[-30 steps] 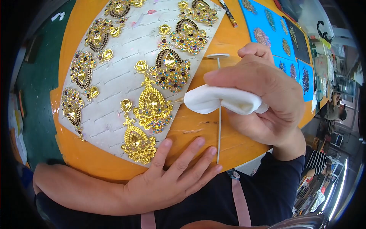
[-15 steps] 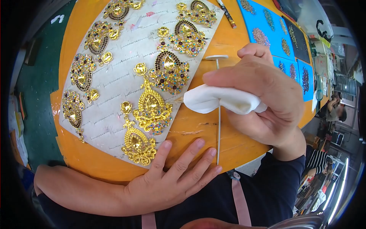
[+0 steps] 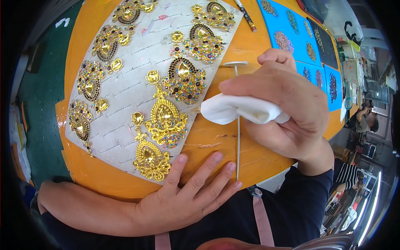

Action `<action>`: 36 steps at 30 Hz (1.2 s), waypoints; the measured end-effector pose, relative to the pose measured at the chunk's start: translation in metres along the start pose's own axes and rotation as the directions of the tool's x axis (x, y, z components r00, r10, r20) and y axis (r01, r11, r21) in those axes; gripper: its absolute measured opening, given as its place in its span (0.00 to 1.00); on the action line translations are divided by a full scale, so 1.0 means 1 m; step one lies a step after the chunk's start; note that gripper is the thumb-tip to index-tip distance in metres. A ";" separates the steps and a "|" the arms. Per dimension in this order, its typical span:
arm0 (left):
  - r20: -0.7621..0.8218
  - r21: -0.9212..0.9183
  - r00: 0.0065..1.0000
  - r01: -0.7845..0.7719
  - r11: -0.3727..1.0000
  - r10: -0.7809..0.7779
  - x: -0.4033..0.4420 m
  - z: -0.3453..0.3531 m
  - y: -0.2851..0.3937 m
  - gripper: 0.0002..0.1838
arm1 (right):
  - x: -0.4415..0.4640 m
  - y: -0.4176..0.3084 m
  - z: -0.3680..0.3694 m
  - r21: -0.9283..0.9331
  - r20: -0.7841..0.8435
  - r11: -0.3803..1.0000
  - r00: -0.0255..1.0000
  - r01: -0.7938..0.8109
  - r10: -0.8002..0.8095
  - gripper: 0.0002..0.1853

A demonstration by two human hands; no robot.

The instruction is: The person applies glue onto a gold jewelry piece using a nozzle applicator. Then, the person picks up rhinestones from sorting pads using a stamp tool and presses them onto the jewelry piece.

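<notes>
My right hand [image 3: 291, 100] is closed around a soft white squeeze bag [image 3: 223, 109], whose narrow tip points left at the edge of the pale sheet. Close to that tip lies a gold filigree earring piece [image 3: 164, 116] with small coloured stones along its lower part. Below it sits a plainer gold piece [image 3: 149, 160]. My left hand [image 3: 187, 187] rests flat with fingers spread on the table's near edge, fingertips by the sheet's lower corner. Between my hands runs a thin white stick [image 3: 238, 150] with a flat disc end, partly hidden behind the bag and right hand.
The pale sheet [image 3: 121, 137] carries several stone-set gold pieces in rows on the orange table [image 3: 104, 177]. Blue trays [image 3: 302, 58] with heaps of small stones stand at upper right, near a dark pen-like tool [image 3: 246, 16]. Other people [image 3: 366, 123] are at far right.
My right hand and the bag have shifted very slightly left, and the sheet's pieces look marginally displaced. The left hand has stayed in place.
</notes>
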State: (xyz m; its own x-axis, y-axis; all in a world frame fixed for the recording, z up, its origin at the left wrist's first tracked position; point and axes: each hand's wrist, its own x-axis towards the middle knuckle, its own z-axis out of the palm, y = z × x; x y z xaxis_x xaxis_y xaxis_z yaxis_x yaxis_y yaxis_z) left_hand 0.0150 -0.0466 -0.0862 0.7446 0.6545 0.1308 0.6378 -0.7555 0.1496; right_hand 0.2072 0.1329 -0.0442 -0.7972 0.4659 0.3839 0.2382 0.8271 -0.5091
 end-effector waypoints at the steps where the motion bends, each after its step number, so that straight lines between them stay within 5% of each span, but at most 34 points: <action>1: -0.001 0.003 1.000 -0.001 1.000 0.001 0.000 0.000 0.000 0.28 | 0.000 0.000 -0.001 -0.013 0.000 1.000 1.000 0.008 -0.008 0.15; 23: 0.053 0.008 0.998 -0.026 1.000 0.025 0.001 -0.002 -0.001 0.29 | -0.001 -0.005 -0.012 -0.043 0.060 0.997 0.996 -0.059 0.061 0.12; 25: -0.014 0.000 1.000 -0.002 1.000 0.002 0.000 -0.001 -0.001 0.28 | -0.004 0.005 -0.020 -0.081 -0.069 0.986 0.986 0.143 -0.149 0.16; 29: 0.008 0.013 0.999 -0.049 0.999 0.049 0.001 -0.012 -0.007 0.29 | -0.008 0.008 -0.021 -0.013 -0.262 0.983 0.948 0.185 -0.182 0.21; 32: -0.011 -0.176 0.982 -0.186 0.967 0.187 0.003 -0.024 -0.012 0.35 | -0.019 -0.001 -0.021 0.159 -0.306 0.972 0.945 0.170 -0.115 0.24; 33: 0.014 -0.593 0.998 -0.040 0.804 0.060 0.005 -0.030 -0.014 0.37 | -0.021 -0.004 -0.026 0.155 -0.244 0.964 0.954 0.214 -0.173 0.15; 34: 0.084 -0.880 0.995 0.098 0.464 -0.050 0.001 -0.036 -0.017 0.39 | -0.002 -0.027 -0.040 0.055 0.137 0.989 0.980 0.139 -0.145 0.10; 35: 0.189 -0.958 0.976 0.208 0.199 -0.110 0.000 -0.043 -0.020 0.45 | -0.009 -0.032 -0.031 -0.038 -0.033 0.947 0.947 0.319 -0.320 0.12; 36: 0.187 -0.949 0.976 0.209 0.236 -0.114 0.000 -0.042 -0.018 0.45 | -0.020 -0.033 -0.014 -0.164 -0.183 0.869 0.851 0.468 -0.493 0.14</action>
State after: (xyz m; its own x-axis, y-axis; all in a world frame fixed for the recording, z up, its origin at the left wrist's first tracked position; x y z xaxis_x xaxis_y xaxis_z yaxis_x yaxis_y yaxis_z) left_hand -0.0042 -0.0319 -0.0478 0.6909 0.7193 -0.0727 0.1196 -0.0146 0.9927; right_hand 0.2228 0.1013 -0.0243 -0.6943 0.0463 0.7181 -0.0754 0.9878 -0.1366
